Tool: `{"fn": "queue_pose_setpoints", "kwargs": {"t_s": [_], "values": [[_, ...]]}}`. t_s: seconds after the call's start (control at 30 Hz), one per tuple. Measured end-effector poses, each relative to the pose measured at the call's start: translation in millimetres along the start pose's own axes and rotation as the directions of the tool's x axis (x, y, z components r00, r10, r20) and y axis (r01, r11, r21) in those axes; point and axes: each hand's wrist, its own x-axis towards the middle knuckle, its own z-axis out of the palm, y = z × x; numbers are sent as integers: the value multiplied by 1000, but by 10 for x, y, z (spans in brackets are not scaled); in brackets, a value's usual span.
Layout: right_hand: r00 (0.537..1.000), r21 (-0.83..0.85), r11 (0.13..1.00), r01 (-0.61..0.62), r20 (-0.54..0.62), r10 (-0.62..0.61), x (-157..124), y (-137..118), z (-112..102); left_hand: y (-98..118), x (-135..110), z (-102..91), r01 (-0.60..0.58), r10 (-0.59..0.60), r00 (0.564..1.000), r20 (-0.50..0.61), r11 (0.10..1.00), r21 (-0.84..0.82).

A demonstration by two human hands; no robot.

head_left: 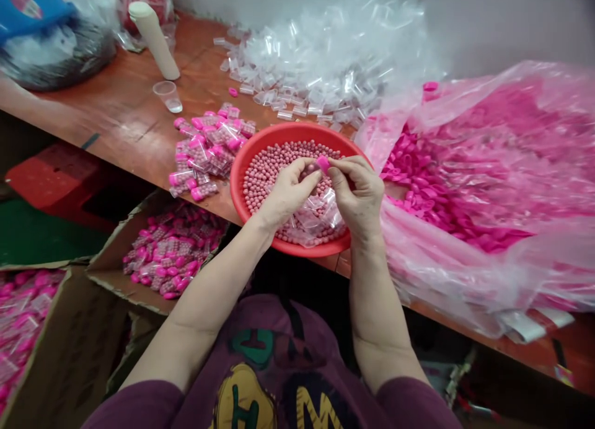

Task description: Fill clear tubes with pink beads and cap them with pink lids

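Note:
Both my hands meet over a red bowl (242, 168) filled with small pink beads (274, 168). My left hand (288, 190) is closed around a small clear tube, pinching it near the top. My right hand (356, 190) pinches a pink cap (323, 163) against that tube's end. Several empty clear tubes (316, 209) lie on the beads under my hands. Left of the bowl, a heap of filled, pink-capped tubes (209, 147) sits on the wooden table (121, 113).
A plastic bag of pink caps (465, 168) lies right of the bowl; a pile of empty clear tubes (320, 63) behind it. Cardboard boxes of finished tubes (171, 249) stand below the table's left edge. A white cylinder (155, 41) and small clear cup (168, 96) stand far left.

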Motion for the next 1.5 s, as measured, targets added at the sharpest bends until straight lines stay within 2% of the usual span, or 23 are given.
{"fn": "queue_pose_setpoints", "kwargs": {"t_s": [0.17,0.37,0.5,0.57,0.63,0.73,0.83,0.9,0.93,1.0,1.13,1.2,1.3,1.5], "values": [[996,-14,998,-63,60,64,-7,-20,-72,-34,-1,-41,-115,110,993,43,978,171],[993,31,996,-87,76,85,-41,-50,-78,-9,-43,-77,-17,13,999,51,995,93],[989,-37,997,-71,126,75,-50,-27,-56,-84,-9,-71,-168,177,984,-13,953,251],[985,-69,994,-80,150,90,-58,-23,-63,-105,14,-66,-184,203,979,-31,934,307],[979,-70,993,-99,170,109,-75,-18,-75,-96,26,-64,-132,149,988,-44,953,272],[976,34,987,-155,158,147,-116,49,-72,-48,22,-75,-8,15,997,-76,996,86],[981,186,963,-193,41,189,-150,197,-42,-21,9,-89,54,-55,997,-60,998,-12],[976,199,958,-206,-35,217,-152,270,-29,-31,4,-90,20,-20,1000,-13,1000,22],[973,175,960,-216,-39,226,-147,279,-28,-42,4,-89,-10,9,1000,7,999,51],[978,88,974,-207,22,205,-134,239,-32,-69,12,-86,-59,58,998,17,994,88],[972,-194,981,7,234,39,-154,100,11,-106,53,-83,-102,110,990,-88,990,97],[952,-341,938,69,303,40,-191,93,76,-109,76,-76,-89,103,985,-139,991,105],[943,-496,864,86,320,89,-228,144,174,-102,86,-59,-25,36,989,-147,997,76],[935,-548,812,198,355,12,-179,159,194,-69,18,-45,29,-27,993,-119,999,17]]}}
